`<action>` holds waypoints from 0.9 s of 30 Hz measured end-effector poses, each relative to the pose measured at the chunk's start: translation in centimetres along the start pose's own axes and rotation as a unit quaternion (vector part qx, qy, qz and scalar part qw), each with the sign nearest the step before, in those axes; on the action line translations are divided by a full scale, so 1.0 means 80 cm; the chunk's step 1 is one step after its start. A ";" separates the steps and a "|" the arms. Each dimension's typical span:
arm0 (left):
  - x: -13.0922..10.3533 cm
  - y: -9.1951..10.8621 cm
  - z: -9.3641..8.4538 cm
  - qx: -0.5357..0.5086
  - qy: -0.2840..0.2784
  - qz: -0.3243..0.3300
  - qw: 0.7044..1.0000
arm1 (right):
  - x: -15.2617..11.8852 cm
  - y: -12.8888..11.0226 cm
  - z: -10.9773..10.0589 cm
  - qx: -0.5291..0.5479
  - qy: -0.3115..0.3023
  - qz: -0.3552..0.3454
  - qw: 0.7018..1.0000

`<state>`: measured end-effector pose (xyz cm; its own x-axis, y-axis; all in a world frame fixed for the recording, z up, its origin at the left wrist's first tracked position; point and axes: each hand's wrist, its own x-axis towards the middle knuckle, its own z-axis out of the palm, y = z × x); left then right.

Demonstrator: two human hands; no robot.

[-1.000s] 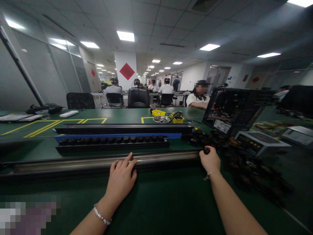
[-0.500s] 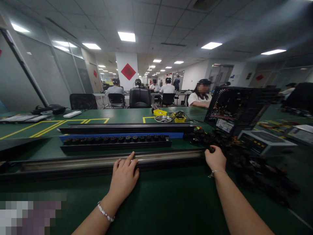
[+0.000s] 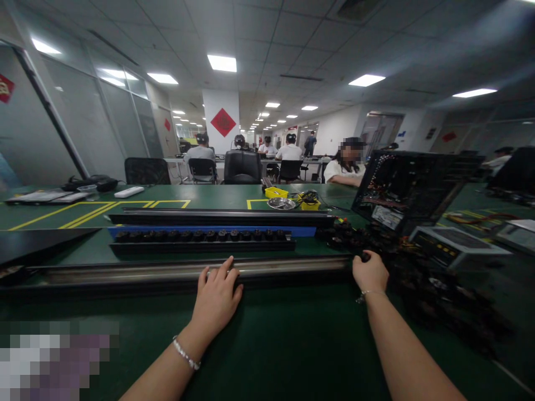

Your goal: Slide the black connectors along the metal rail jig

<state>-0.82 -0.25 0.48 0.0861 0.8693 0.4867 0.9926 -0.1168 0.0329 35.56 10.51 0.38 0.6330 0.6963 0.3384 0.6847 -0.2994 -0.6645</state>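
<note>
A long dark rail with a shiny metal channel (image 3: 146,273) lies across the green table. My left hand (image 3: 219,289) rests on its middle, fingers spread over the channel. At the rail's right end, my right hand (image 3: 371,271) is closed round a small black part (image 3: 366,257). Behind the rail stands a shorter black rack (image 3: 200,244) holding a row of several small black round parts. A blue strip (image 3: 307,231) and another long black rail (image 3: 221,218) lie behind that rack.
An open computer case (image 3: 418,184) and a power supply unit (image 3: 460,245) stand at the right, beside a heap of black parts (image 3: 443,295). Farther back are a yellow tray (image 3: 276,192) and a metal dish (image 3: 281,204). A person (image 3: 345,167) sits across the table.
The whole view has shifted slightly, so things appear a little farther right. Both hands keep nearly the same places on the rail.
</note>
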 end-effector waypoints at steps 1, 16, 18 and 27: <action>0.000 0.000 0.000 0.000 0.001 0.000 1.000 | 0.000 0.000 0.000 -0.001 -0.001 0.000 1.000; -0.001 -0.001 0.002 0.000 0.012 0.004 1.000 | 0.016 0.019 0.015 0.015 0.053 -0.018 0.998; -0.001 -0.001 0.003 0.000 0.015 0.005 1.000 | 0.016 0.019 0.017 0.014 0.053 -0.025 0.998; -0.001 0.000 0.002 -0.004 0.019 0.005 1.000 | 0.036 0.045 -0.009 0.027 0.150 -0.014 0.988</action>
<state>-0.82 -0.27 0.32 0.0918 0.8497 0.5192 0.9910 -0.1288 0.0356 40.09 10.96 -0.59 0.6985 0.4768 0.5337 0.6881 -0.2425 -0.6839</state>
